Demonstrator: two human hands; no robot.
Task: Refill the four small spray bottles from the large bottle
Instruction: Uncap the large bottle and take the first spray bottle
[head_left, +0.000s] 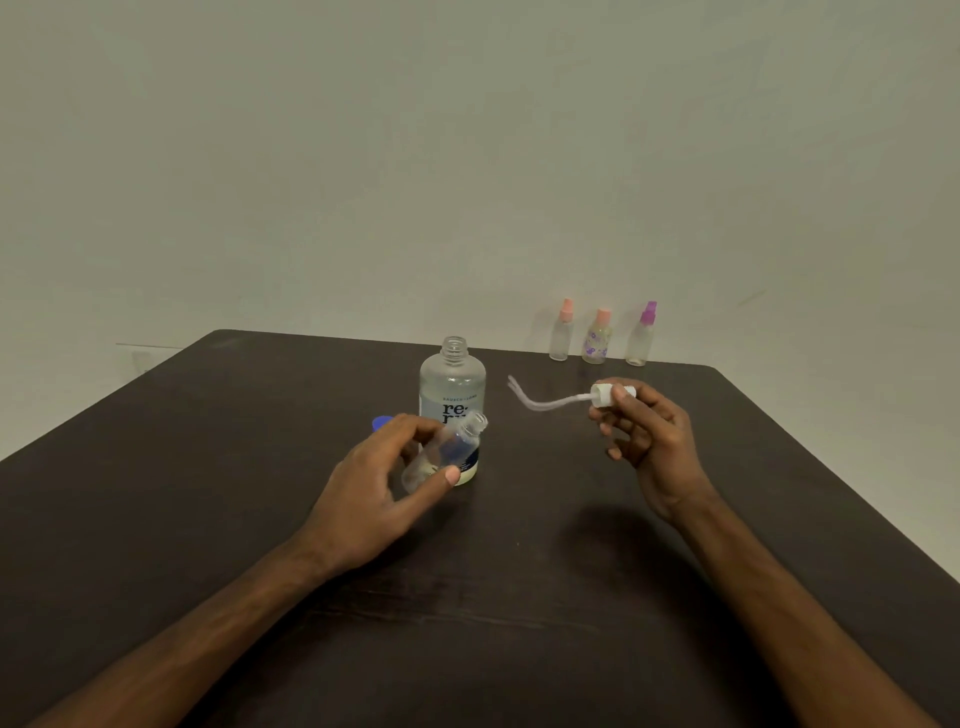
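The left grip (374, 483) holds the small clear bottle (447, 452), thumb on one side and fingers on the other. The bottle is uncapped and tilted, its open neck pointing up and toward the right edge of the surface (208, 467). It hangs just in front of the large bottle (452, 384), which stands upright and open between the centre and the far edge, with its blue cap (382, 423) lying just beside it on the left-edge side. The right grip (649, 436) pinches the white spray head (605, 395) in curled fingers above the surface, and the dip tube (545, 402) trails out toward the large bottle. Three other small spray bottles (597, 340) stand capped in a row at the far edge, toward the far right corner. The step in hand looks like getting this first bottle ready to fill. To do it well, set the spray head down away from the pouring area, with the tube off the surface if possible so it stays clean. Then bring the small bottle upright and steady it low. That leaves the right grip free to lift the large bottle. Both necks are narrow, so a slow pour with the lips nearly touching should limit spills.
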